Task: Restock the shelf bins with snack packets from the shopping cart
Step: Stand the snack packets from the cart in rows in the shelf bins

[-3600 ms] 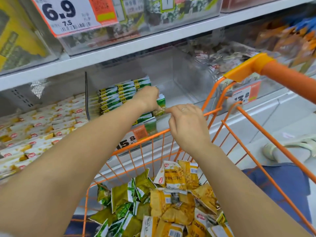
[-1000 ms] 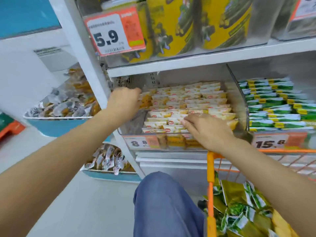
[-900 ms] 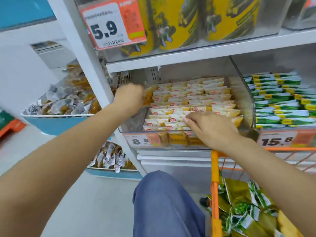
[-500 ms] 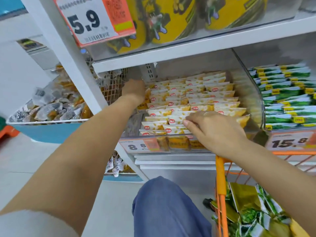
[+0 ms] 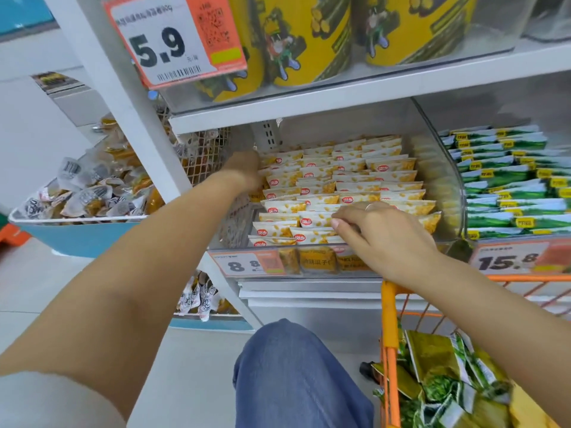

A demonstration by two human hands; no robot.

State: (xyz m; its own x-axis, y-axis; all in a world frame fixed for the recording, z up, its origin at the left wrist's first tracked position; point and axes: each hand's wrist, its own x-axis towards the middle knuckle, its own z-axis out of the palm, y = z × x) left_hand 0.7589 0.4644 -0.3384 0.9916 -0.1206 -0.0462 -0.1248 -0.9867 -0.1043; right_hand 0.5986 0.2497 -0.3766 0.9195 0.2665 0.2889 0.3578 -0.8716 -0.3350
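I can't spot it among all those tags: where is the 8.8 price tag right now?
In the head view, the 8.8 tag hangs on the front lip of the bin of yellow packets, just left of the right hand and below the left hand.

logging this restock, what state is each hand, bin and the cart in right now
left hand: reaching to the back left of the bin, fingers hidden
right hand: fingers curled onto front-row yellow-and-white packets
clear shelf bin: nearly full, packets upright in rows
green packet bin: stacked full
orange shopping cart: holds loose green and yellow packets
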